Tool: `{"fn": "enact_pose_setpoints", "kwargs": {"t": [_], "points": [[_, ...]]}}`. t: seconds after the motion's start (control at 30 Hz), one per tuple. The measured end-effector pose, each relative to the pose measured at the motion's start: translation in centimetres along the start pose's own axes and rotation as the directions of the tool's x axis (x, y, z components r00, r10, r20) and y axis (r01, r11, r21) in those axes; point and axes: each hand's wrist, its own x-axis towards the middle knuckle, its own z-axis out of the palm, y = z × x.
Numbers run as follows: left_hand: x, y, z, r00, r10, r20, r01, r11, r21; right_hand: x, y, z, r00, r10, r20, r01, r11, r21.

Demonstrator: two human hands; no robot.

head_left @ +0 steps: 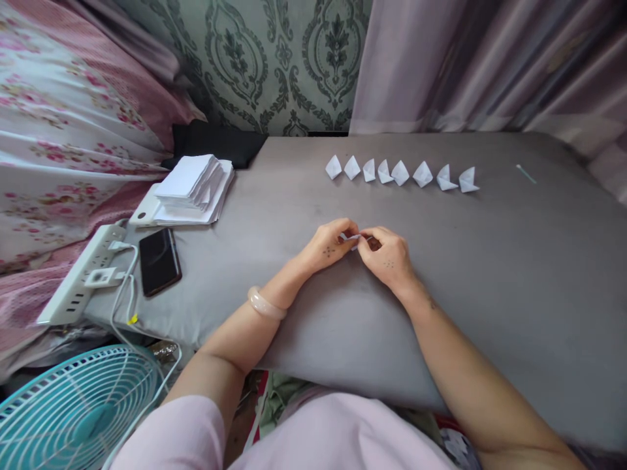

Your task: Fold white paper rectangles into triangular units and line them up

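Near the middle of the grey-covered table, my left hand (334, 243) and my right hand (386, 254) meet with fingertips pinched together. Between them is a small folded piece of white paper (353, 241), mostly hidden by the fingers. Both hands grip it, the left from its left side and the right from its right side. Beyond my hands stands a row of several small folded white paper shapes (400, 173), some pointed like little boats. A stack of white paper (189, 179) lies to the far left of my left hand.
Left of my arms lie a dark phone (159, 261) and a white power strip (83, 274) with plugged-in cables. A blue fan (93, 418) stands at the lower left. A black folded item (220, 143) rests behind the paper stack. At right is a thin stick (526, 173).
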Motion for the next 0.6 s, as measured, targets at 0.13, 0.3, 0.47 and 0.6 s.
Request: {"fn": "enact_pose_setpoints", "kwargs": {"t": [0.13,0.3,0.47,0.6], "points": [[-0.02,0.11,-0.03,1.0,0.025,0.006,-0.025,0.999,0.03,0.1,-0.17,0.06,1.0,0.023,0.001,-0.023,1.0,-0.001],[0.0,-0.12,-0.13,0.999,0.033,0.016,-0.033,0.999,0.023,0.14,-0.29,-0.03,1.0,0.015,-0.009,-0.015,1.0,-0.003],[0.06,-0.11,-0.5,0.999,0.026,0.038,-0.025,1.0,-0.015,0.1,-0.39,-0.27,0.999,0.034,-0.003,-0.034,0.999,0.036],[0.09,-0.09,-0.84,0.998,0.005,0.06,-0.001,0.998,-0.068,0.11,-0.28,-0.49,0.996,0.088,0.011,-0.088,0.994,0.065]]}}
